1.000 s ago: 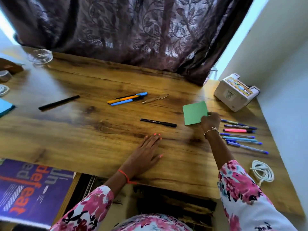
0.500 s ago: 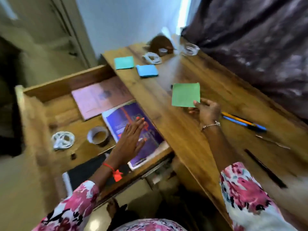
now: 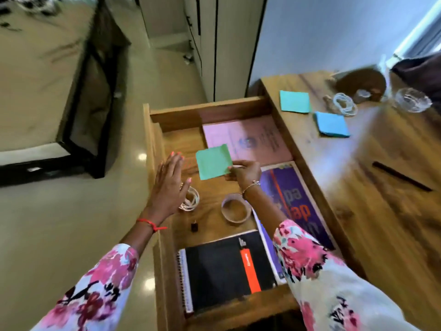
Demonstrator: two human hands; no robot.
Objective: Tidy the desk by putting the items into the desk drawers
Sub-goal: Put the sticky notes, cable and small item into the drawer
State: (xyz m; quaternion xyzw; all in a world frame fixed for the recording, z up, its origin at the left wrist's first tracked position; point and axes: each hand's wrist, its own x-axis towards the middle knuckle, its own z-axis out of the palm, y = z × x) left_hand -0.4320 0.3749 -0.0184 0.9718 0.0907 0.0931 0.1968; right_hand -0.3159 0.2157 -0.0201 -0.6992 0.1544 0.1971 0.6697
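Note:
My right hand [image 3: 244, 173] pinches a green sticky-note pad [image 3: 212, 161] by its right edge and holds it above the open wooden drawer [image 3: 159, 249]. My left hand [image 3: 170, 185] hovers flat with fingers apart over the drawer's left side, holding nothing. Inside the drawer lie a pink booklet [image 3: 253, 139], a purple magazine [image 3: 293, 204], a black spiral notebook [image 3: 226, 268], a roll of tape [image 3: 236, 209], a coiled white cable [image 3: 191, 201] and a small black piece [image 3: 194, 226].
On the desk top [image 3: 381, 211] to the right lie a teal note pad [image 3: 295, 101], a blue note pad [image 3: 331, 124], a white cable coil [image 3: 344, 104], a glass dish [image 3: 412, 99], a brown tape dispenser [image 3: 362, 84] and a black pen [image 3: 401, 176]. A bed [image 3: 43, 80] stands left.
My view swung from the desk's right part to the open drawer on the left. My right hand carried the green pad off the desk top over the drawer; my left hand moved over too.

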